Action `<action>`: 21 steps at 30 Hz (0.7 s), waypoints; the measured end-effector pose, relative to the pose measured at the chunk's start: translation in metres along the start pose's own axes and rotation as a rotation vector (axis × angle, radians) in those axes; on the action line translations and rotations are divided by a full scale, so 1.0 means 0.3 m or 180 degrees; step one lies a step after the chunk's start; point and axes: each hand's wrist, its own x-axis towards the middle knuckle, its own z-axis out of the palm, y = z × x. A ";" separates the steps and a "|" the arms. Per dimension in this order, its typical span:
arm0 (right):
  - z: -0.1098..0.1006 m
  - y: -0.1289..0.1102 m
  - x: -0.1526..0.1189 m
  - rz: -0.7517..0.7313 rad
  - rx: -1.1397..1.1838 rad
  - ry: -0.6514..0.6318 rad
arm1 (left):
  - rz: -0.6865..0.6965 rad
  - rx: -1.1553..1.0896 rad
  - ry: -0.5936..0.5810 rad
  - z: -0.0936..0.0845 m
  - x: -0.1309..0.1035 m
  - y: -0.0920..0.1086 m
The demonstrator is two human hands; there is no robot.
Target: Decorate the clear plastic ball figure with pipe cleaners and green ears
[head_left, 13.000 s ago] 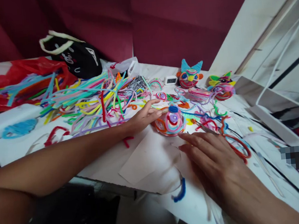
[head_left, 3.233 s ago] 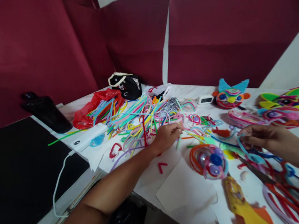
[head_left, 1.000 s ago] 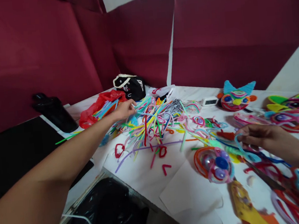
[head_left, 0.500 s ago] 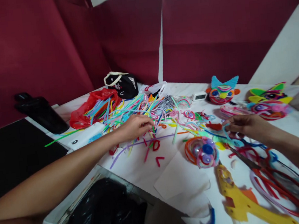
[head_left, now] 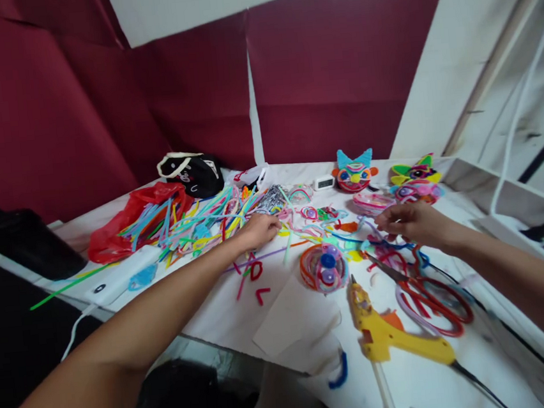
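Observation:
My left hand [head_left: 258, 231] is over the near right edge of a heap of coloured pipe cleaners [head_left: 206, 217], fingers curled together; what they hold, if anything, is hidden. My right hand [head_left: 406, 222] hovers above coiled pipe cleaners, its fingers bent, with the fingertips too blurred to tell what is between them. Between and below the hands sits a round pipe-cleaner piece [head_left: 325, 268] with a blue disc and purple beads. Orange-handled scissors [head_left: 419, 289] and a yellow glue gun [head_left: 395, 339] lie below my right hand. Red bent pieces [head_left: 256, 270] rest near my left hand.
A red plastic bag [head_left: 111, 229], black pouch [head_left: 197, 176] and dark bottle [head_left: 26, 244] stand at the left and back. A small digital clock [head_left: 324, 182], a blue-eared figure [head_left: 355, 170] and a yellow-green figure [head_left: 414, 171] are behind. A white power strip [head_left: 115, 277] lies left.
The view has swung right, shifting the table's contents left in the picture. The light blue strand seen at my right hand's fingers is no longer visible there.

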 end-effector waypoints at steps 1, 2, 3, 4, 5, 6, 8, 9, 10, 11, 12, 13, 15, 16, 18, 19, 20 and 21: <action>-0.003 0.003 -0.012 -0.0023 0.0018 -0.0021 | -0.0027 0.0010 0.0003 0.003 0.014 -0.003; -0.006 0.005 -0.023 -0.0045 0.0038 -0.0048 | -0.0067 0.0019 0.0035 0.003 0.028 -0.010; -0.009 0.008 -0.034 -0.0068 0.0063 -0.0075 | -0.0121 0.0025 0.0096 -0.001 0.040 -0.021; -0.011 0.011 -0.043 -0.0093 0.0087 -0.0097 | -0.0173 0.0025 0.0168 -0.008 0.052 -0.033; -0.013 0.014 -0.052 -0.0118 0.0108 -0.0113 | -0.0229 0.0019 0.0250 -0.016 0.061 -0.047; -0.016 0.018 -0.060 -0.0137 0.0124 -0.0122 | -0.0254 0.0001 0.0303 -0.024 0.069 -0.058; -0.020 0.025 -0.074 -0.0148 0.0130 -0.0130 | -0.0252 -0.0050 0.0331 -0.033 0.078 -0.069; -0.021 0.028 -0.080 -0.0140 0.0122 -0.0132 | -0.0208 -0.0085 0.0297 -0.031 0.081 -0.067; -0.020 0.031 -0.086 -0.0129 0.0107 -0.0134 | -0.0136 -0.0123 0.0242 -0.025 0.083 -0.059; -0.019 0.034 -0.090 -0.0110 0.0087 -0.0131 | -0.0057 -0.0154 0.0185 -0.015 0.084 -0.046; -0.016 0.037 -0.094 -0.0091 0.0063 -0.0122 | 0.0033 -0.0173 0.0133 -0.002 0.087 -0.030; -0.011 0.038 -0.098 -0.0074 0.0040 -0.0114 | 0.0122 -0.0180 0.0084 0.013 0.091 -0.012; 0.000 0.038 -0.103 -0.0057 0.0008 -0.0106 | 0.0236 -0.0150 0.0034 0.046 0.106 0.026; 0.007 0.035 -0.106 -0.0059 -0.0001 -0.0113 | 0.0249 -0.0123 0.0025 0.064 0.115 0.043; 0.017 0.026 -0.109 -0.0077 -0.0002 -0.0154 | 0.0214 -0.0070 0.0018 0.098 0.139 0.073; 0.020 0.020 -0.110 -0.0084 -0.0006 -0.0179 | 0.0184 -0.0050 0.0007 0.114 0.152 0.085; 0.021 0.014 -0.110 -0.0089 -0.0012 -0.0198 | 0.0153 -0.0032 -0.0009 0.128 0.164 0.095; 0.019 0.009 -0.110 -0.0090 -0.0021 -0.0213 | 0.0129 -0.0018 -0.0028 0.142 0.177 0.102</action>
